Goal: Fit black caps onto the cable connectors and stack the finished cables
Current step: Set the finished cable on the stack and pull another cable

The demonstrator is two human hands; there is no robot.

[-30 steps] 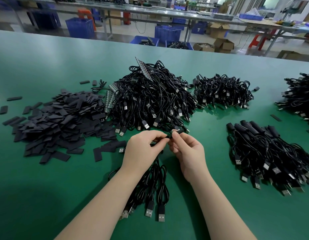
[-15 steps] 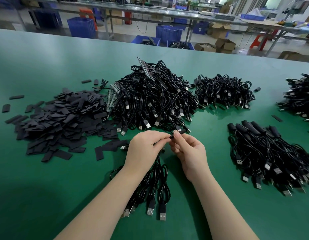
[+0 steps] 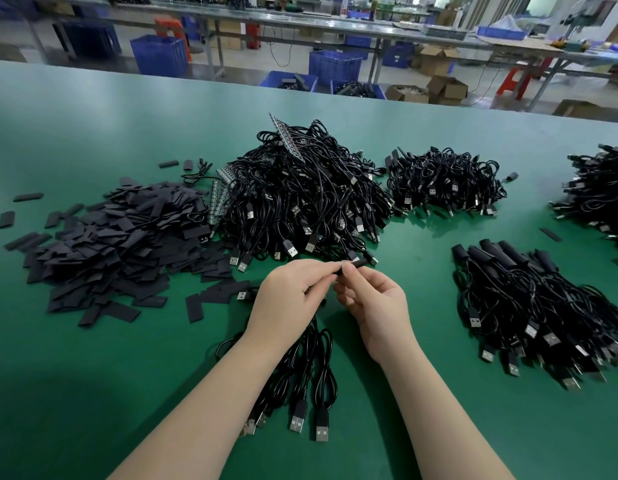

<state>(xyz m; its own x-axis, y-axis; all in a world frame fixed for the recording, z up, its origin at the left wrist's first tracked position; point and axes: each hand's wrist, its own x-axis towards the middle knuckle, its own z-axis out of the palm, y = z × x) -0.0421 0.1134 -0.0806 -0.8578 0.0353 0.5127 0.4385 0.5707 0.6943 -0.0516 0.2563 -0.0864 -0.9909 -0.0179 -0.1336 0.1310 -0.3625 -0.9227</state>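
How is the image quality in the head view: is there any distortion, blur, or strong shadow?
Head view: wide-angle bending curves the far edge of the green table; background benches look soft; the hands are sharp; even overhead light leaves only a faint shadow by the near-left edge, no harsh glare.

- A heap of caps (image 3: 106, 244) is laid at the left of the worktop (image 3: 93, 358).
- A large cable pile (image 3: 300, 202) is placed just right of it.
- A capped stack (image 3: 542, 306) is set well right, nearer the front.
- A small bundle (image 3: 300, 375) is laid before the large pile.
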